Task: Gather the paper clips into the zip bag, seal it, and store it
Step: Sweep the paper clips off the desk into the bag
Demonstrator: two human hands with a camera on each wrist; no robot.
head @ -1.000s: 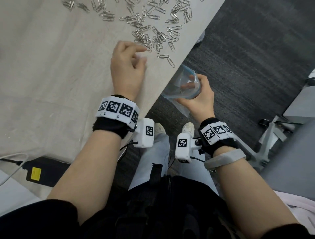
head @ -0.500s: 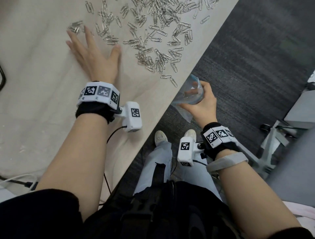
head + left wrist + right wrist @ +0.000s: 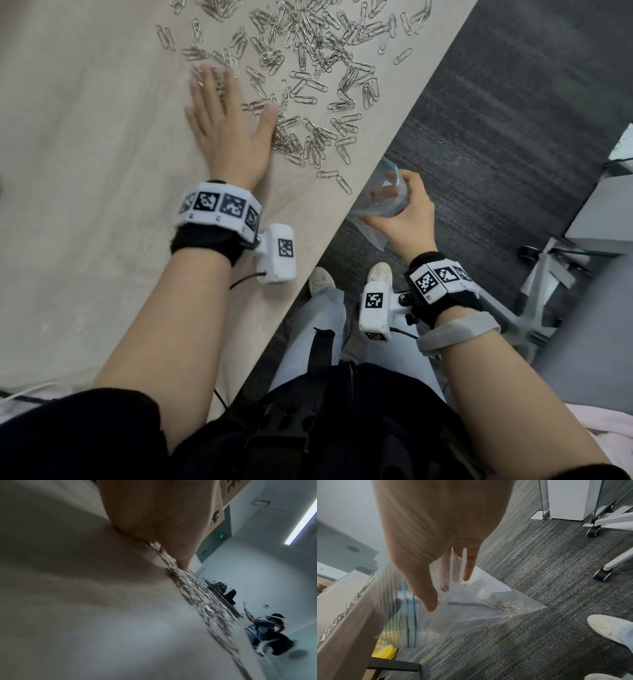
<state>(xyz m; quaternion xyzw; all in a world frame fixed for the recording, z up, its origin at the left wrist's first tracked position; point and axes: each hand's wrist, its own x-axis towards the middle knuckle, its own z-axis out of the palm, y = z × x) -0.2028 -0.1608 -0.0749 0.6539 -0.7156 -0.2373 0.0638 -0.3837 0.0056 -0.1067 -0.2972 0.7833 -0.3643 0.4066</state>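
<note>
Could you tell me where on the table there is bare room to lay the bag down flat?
The table is bare left of the left hand and along its forearm toward the near corner. It is crowded from that hand to the right edge, where paper clips lie scattered. The right hand holds the zip bag just off that edge.

paper clips (image 3: 308, 92) spread across table (image 3: 85, 171) top centre of head view; left hand (image 3: 227, 126) flat at their left edge; zip bag (image 3: 380, 205) in right hand (image 3: 407, 216) right of table edge, off it.

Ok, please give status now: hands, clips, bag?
Left hand flat on table, among paper clips. Right hand holds zip bag open at table edge. Nothing blocking.
</note>
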